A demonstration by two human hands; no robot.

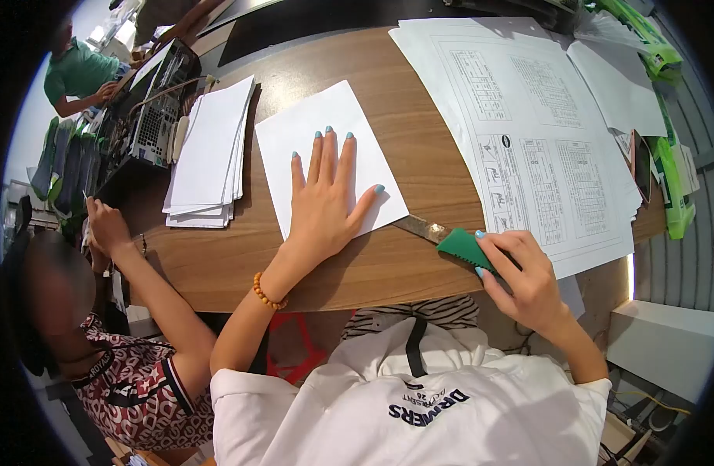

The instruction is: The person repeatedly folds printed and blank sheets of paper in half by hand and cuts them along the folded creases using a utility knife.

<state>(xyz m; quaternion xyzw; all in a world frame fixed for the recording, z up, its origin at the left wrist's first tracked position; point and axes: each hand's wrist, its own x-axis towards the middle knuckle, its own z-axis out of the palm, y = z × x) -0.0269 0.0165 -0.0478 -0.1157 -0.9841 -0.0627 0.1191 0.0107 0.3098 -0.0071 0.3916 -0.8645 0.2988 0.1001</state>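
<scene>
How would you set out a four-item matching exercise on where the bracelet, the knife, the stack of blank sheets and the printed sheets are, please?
1. Bead bracelet
2. Green-handled knife
3. Stack of blank sheets
4. Printed sheets

A. In the right hand
B. On the right part of the table
C. Around the wrist of the left hand
D. Beside the black computer case

Pairs: 1-C, 2-A, 3-D, 4-B
</scene>
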